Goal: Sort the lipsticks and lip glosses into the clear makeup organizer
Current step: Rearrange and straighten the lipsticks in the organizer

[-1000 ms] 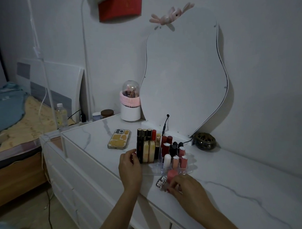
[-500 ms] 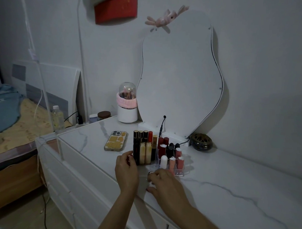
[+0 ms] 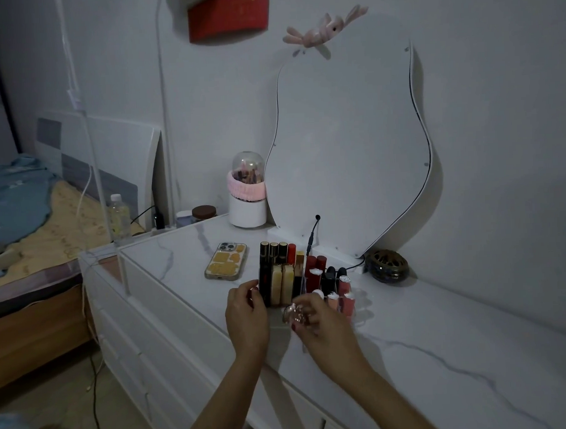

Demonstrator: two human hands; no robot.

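Note:
A clear makeup organizer (image 3: 360,308) stands on the white marble-look dresser top (image 3: 440,337), in front of the wavy mirror. Several tall black, gold and red lipsticks (image 3: 279,272) fill its left side; shorter red, black and pink lip glosses (image 3: 329,281) stand on its right. My left hand (image 3: 246,315) rests against the organizer's left front corner, fingers curled on it. My right hand (image 3: 321,325) holds a small lip gloss with a shiny faceted cap (image 3: 293,313) just in front of the organizer, its body hidden by my fingers.
A phone in a yellow case (image 3: 226,260) lies left of the organizer. A white brush holder with pink band (image 3: 247,199) stands at the back. A dark ornate round box (image 3: 387,265) sits to the right. A bed and bottle (image 3: 118,217) are at left.
My right hand picked up the gloss with the shiny cap from the dresser top and moved it left and up toward the organizer's front. My left hand stayed on the organizer.

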